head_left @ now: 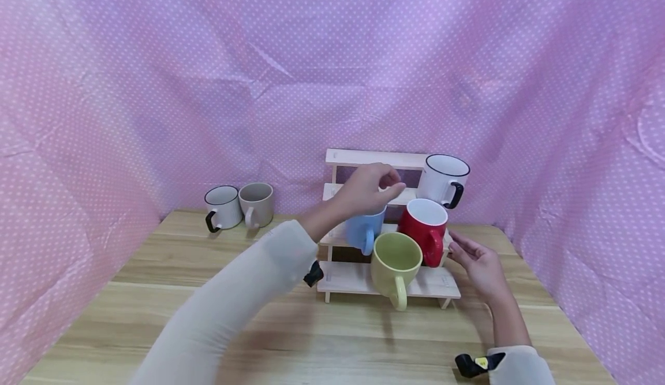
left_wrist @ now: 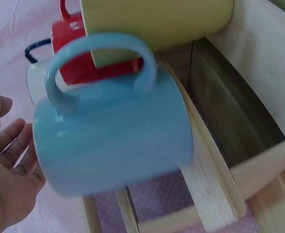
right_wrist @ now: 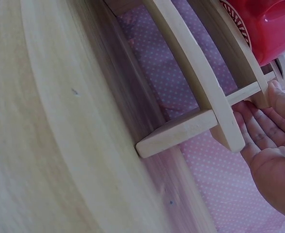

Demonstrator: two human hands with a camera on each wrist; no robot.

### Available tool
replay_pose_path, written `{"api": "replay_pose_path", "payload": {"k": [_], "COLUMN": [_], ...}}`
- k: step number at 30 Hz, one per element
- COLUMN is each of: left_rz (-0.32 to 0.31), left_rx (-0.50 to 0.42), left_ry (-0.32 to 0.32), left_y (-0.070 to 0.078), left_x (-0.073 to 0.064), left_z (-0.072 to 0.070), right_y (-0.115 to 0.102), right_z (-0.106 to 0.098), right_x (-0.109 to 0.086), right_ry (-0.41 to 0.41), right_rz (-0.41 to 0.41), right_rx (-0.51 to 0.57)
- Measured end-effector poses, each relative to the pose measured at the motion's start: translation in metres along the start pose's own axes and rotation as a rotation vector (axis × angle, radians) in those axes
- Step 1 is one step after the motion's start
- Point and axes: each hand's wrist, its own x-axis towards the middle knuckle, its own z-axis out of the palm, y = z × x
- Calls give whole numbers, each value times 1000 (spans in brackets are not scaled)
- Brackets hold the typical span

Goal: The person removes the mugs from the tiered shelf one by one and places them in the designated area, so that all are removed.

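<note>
A tiered wooden rack carries several mugs. My left hand, its fingers loosely bent and holding nothing, hovers over the light blue mug. In the left wrist view the left fingers are right beside the rim end of that mug. My right hand pinches the right end of the rack's second step, thumb at the board's end and fingers below it. Close to it stands the red mug. The yellow-green mug sits on the lowest step, handle toward me.
A white mug with a black rim stands higher on the rack at right. At the table's back left stand another black-rimmed white mug and a grey-beige mug. Polka-dot cloth hangs behind the wooden table.
</note>
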Motion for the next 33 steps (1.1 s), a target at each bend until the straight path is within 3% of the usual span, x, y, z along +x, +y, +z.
{"api": "replay_pose_path", "payload": {"k": [8, 17, 25, 33], "left_rz": [91, 78, -23, -92], "left_rx": [50, 0, -105, -205], "left_ry": [-54, -125, -163, -183], "left_y": [19, 40, 53, 46], "left_x": [14, 24, 30, 41], "left_z": [19, 40, 48, 56], "right_y": [1, 2, 1, 2], "right_z": [0, -3, -3, -2], "right_x": [0, -1, 1, 2], "right_ry": [-2, 1, -5, -5], "right_rz": [-7, 15, 13, 25], "right_rx": [61, 43, 33, -9]}}
